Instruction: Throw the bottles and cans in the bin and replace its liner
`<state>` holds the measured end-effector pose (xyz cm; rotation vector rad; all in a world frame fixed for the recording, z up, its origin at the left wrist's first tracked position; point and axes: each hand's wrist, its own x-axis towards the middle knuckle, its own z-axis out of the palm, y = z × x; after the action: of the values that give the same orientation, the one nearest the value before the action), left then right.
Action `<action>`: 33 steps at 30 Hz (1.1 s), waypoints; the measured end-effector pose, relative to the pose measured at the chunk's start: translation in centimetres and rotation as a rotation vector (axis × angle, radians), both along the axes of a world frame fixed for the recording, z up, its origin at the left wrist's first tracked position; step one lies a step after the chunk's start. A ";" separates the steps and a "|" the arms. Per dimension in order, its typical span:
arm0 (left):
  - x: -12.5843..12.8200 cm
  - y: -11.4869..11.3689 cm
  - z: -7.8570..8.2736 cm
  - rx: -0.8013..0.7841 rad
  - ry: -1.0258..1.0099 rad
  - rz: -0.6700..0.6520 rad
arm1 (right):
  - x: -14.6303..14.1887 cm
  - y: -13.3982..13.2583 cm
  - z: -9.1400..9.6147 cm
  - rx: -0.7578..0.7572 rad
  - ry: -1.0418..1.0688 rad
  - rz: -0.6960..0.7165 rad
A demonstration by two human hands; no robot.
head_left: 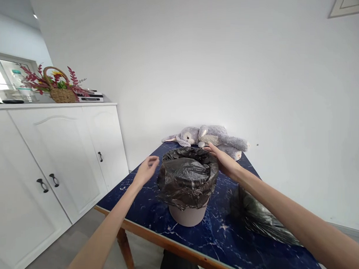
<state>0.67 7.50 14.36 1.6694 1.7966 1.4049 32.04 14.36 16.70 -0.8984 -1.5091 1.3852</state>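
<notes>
A small pale bin [188, 215] stands on the dark blue marbled table [223, 238], lined with a black plastic bag [187, 176] folded over its rim. My left hand [148, 168] hovers just left of the bag's rim with its fingers loosely curled, holding nothing. My right hand [222, 157] lies at the bag's far right rim, fingers stretched out flat and touching the plastic.
A second crumpled black bag [259, 217] lies on the table under my right forearm. A grey plush toy [209, 138] rests at the table's far end against the wall. White cabinets [49, 161] stand to the left, with a flower basket [61, 89] on top.
</notes>
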 end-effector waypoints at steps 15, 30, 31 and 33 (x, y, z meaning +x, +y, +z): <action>3.9 -3.4 -7.0 -0.199 -0.143 -0.444 | -1.6 -5.2 -4.3 -0.081 0.235 -0.056; -0.1 -3.7 -13.1 -0.288 0.019 -0.425 | -1.2 -3.0 -1.5 0.070 0.035 -0.273; -0.3 -3.7 -13.4 -0.268 0.018 -0.413 | -1.2 -2.5 -1.7 0.082 0.033 -0.289; -0.4 -3.8 -13.6 -0.253 0.033 -0.406 | -1.2 -1.3 -2.1 0.105 0.030 -0.323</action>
<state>0.26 3.67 0.76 1.7962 1.4674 0.9416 30.85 13.09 14.59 -1.0006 -1.3324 1.0711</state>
